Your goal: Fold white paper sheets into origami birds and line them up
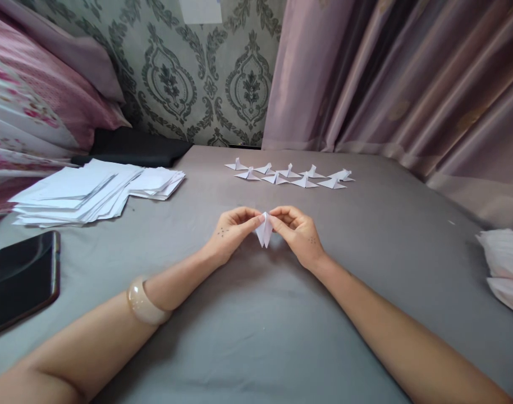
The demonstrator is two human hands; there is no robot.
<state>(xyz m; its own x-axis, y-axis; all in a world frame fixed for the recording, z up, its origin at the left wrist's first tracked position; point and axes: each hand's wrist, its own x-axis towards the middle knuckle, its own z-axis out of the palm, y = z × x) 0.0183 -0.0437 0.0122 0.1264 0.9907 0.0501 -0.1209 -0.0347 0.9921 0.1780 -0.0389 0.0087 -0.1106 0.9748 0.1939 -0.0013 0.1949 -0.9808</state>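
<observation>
A small piece of folded white paper [264, 233] is held up in the middle of the view, its two narrow points hanging downward. My left hand [237, 227] pinches its left side between thumb and fingers. On the other side, my right hand [296, 230] grips it in the same way, thumb toward me. Both hands are just above the grey cloth surface [256, 336]. Beyond them stand several folded paper birds [306, 180] in two rough rows, wings spread out. The far side of the held paper is hidden.
Stacks of white paper sheets [79, 191] lie at the left, with a black folded item [134, 147] behind. A phone [23, 280] rests at the left edge. White crumpled material [507, 266] sits far right. Curtains [386, 73] and a patterned wall [189, 73] close off the back.
</observation>
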